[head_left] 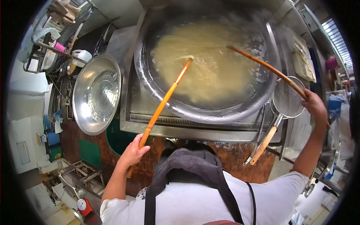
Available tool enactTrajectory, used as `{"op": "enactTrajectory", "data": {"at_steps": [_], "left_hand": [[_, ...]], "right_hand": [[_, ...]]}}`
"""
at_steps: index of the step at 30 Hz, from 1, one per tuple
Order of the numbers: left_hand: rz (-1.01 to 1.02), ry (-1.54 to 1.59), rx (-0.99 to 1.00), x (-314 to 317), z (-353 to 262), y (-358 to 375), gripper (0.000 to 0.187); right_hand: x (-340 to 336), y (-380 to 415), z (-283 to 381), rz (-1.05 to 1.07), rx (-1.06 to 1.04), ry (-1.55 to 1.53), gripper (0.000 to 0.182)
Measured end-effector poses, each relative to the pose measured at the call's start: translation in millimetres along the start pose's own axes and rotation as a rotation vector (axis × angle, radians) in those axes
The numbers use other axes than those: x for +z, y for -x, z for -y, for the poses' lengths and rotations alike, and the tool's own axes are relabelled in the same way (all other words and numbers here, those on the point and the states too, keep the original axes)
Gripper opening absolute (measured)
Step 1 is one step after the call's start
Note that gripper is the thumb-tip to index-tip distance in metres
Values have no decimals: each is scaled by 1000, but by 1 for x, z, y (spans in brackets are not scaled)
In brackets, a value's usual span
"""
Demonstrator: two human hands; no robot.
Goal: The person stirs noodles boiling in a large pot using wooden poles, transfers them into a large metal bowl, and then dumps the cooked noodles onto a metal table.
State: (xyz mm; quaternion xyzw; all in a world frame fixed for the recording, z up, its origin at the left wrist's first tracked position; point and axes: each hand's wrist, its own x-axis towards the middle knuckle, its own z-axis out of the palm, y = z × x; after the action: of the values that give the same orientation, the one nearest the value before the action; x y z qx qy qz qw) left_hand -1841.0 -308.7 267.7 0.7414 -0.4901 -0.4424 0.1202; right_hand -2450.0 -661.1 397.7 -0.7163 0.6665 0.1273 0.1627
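A huge wok in front of me holds cloudy, yellowish liquid with pale strands, perhaps noodles, near its middle. My left hand grips a long wooden stick, whose far tip dips into the liquid by the strands. My right hand is wrapped round a second long wooden stick. This one slants over the wok's right rim, its tip at the liquid's surface toward the back. Just left of my right hand is a wire strainer with a wooden handle.
The wok sits in a steel stove. A wide metal basin stands to its left, above a green tub. At far right lies a pale board. A red scale is at lower left. The floor is reddish brown.
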Motion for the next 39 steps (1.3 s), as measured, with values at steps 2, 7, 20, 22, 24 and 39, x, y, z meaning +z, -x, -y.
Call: {"op": "enactTrajectory", "data": {"at_steps": [2,7,20,22,24,39], "left_hand": [[140,-54,-150,-18,-29,-2,59],[144,-62,-84,-6,-20,-8,57],[-17,352,-256,29,1,54,59],[-37,373,-288,30,4,58,59],[-55,396,-305,31,7,58,59],[-246,27,46,30,18,-20,67]], "right_hand": [[-8,20,-22,-64,78,10,28],[20,-9,-47,-163,82,351,33],[171,-260,116,-147,-440,106,19],[173,-257,146,-94,-438,94,21],[181,-253,166,-82,-471,88,23],[116,-92,101,-8,-376,70,15]]}}
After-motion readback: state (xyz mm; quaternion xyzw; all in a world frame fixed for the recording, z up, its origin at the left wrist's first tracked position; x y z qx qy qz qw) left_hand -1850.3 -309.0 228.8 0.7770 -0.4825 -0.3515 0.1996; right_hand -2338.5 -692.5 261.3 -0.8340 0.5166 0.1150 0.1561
